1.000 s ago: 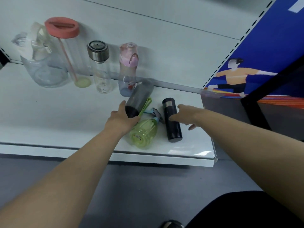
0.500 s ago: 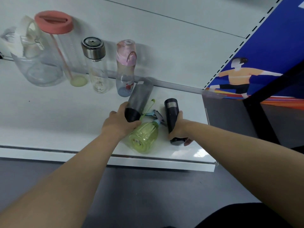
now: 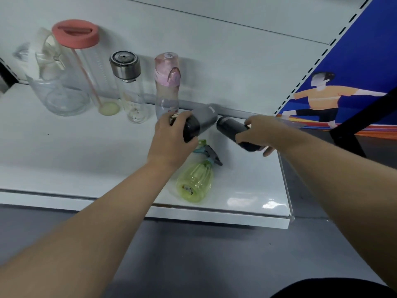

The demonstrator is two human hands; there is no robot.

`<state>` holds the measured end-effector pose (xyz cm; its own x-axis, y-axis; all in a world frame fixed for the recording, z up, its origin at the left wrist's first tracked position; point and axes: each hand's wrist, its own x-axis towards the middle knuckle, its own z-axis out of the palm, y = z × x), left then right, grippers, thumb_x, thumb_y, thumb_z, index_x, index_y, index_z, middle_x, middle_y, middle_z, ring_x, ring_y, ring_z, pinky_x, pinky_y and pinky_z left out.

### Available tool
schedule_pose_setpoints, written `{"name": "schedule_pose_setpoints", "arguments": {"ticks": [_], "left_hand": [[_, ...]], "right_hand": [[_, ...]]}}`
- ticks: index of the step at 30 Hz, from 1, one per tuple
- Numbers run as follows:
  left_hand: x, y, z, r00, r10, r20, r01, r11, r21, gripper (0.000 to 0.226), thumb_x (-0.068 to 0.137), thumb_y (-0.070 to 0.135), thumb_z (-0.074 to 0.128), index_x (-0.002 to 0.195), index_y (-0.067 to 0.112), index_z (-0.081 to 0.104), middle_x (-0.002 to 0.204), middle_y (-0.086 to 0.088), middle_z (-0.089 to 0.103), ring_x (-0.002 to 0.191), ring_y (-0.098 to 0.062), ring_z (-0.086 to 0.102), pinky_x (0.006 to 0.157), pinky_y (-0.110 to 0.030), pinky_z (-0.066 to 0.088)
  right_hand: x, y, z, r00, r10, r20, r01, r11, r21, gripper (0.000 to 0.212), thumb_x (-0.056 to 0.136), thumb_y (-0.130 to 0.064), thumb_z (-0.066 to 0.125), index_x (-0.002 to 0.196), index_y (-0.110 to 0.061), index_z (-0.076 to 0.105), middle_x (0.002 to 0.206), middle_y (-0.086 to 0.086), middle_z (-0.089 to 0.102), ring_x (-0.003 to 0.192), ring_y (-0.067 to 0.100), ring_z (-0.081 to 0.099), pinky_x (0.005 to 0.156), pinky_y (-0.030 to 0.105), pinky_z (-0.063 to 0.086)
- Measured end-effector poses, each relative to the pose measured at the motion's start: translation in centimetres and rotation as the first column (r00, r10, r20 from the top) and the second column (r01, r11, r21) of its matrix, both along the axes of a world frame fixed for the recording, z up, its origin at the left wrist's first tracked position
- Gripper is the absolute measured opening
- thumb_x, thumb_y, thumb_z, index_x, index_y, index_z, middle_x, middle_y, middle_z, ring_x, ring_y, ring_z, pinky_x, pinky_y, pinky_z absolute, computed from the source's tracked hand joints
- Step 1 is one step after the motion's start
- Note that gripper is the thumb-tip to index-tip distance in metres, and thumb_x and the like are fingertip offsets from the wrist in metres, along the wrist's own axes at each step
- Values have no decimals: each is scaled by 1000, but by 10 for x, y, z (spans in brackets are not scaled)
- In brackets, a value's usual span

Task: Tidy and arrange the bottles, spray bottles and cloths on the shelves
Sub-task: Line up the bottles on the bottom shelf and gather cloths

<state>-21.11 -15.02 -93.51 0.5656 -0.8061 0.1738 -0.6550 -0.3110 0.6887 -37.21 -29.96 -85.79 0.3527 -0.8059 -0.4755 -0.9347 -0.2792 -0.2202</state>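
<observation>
While the green spray bottle (image 3: 196, 181) lies on its side near the white shelf's (image 3: 64, 151) front edge, the left hand (image 3: 171, 138) grips a smoky grey bottle (image 3: 198, 123) just behind it, and the right hand (image 3: 261, 132) clamps a black flask (image 3: 231, 129) behind and right of it. Both look mid-lift; next, I'd say, stand them upright beside the pink-capped bottle (image 3: 167, 82), without knocking it

Grey bottle (image 3: 200, 123) & black flask (image 3: 233, 131) tilted, held above shelf; green spray bottle (image 3: 196, 181) lying flat near front edge.
</observation>
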Motion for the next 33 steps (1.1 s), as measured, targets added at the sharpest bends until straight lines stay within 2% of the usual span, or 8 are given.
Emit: {"name": "schedule_pose_setpoints", "arguments": {"ticks": [3,7,10,15,19,23,27,33], "left_hand": [[2,-16,15,993,-24,117,28,999,-28,56,79,24,70,133,23,56,129,-19,51,112,-43,47,99,-49,43],[3,-38,36,981,-59,183,54,998,31,60,82,28,66,139,31,47,131,-16,49,118,-40,42,100,-45,40],[6,-55,45,973,-80,218,69,996,58,60,81,30,66,138,30,46,129,-16,48,123,-41,41,102,-49,41],[4,-77,58,953,-99,287,80,994,80,63,84,31,63,144,30,41,129,-17,48,120,-38,44,99,-48,44],[5,-93,69,928,-122,353,93,991,96,60,86,31,61,143,27,42,130,-15,50,121,-35,44,95,-44,43],[12,-111,84,909,-171,380,96,973,210,63,86,33,59,145,29,39,134,-17,47,125,-37,41,89,-44,40],[20,-122,94,881,-196,430,52,944,325,60,92,36,55,146,26,32,134,-21,43,124,-39,39,78,-42,32],[28,-119,91,866,-198,460,26,935,354,72,96,35,55,155,30,15,142,-21,35,124,-42,43,89,-50,43]], "right_hand": [[12,-17,18,980,-84,179,96,993,-62,51,83,-30,67,128,-12,51,102,14,62,76,32,73,64,48,63],[30,-34,19,950,-96,298,153,972,-176,64,83,-32,69,138,-15,41,108,11,53,89,31,66,75,45,61],[35,-41,11,933,-72,353,161,960,-228,63,84,-32,70,135,-13,39,103,9,49,91,29,56,79,40,55],[36,-46,0,865,-46,500,168,965,-202,44,80,-33,72,118,-18,52,104,7,58,97,31,62,81,48,59],[40,-48,-2,874,41,483,69,976,-209,53,80,-33,75,127,-22,52,105,0,55,102,27,60,85,44,58],[38,-55,-8,906,134,403,-26,965,-261,60,81,-25,75,133,-19,46,116,11,58,97,29,57,79,37,55],[35,-58,-12,900,129,417,-6,959,-282,58,81,-25,75,131,-18,46,117,14,58,99,31,57,83,44,55],[36,-58,-20,879,103,465,36,959,-281,61,84,-25,71,138,-22,44,120,16,56,107,34,55,83,42,54]]}}
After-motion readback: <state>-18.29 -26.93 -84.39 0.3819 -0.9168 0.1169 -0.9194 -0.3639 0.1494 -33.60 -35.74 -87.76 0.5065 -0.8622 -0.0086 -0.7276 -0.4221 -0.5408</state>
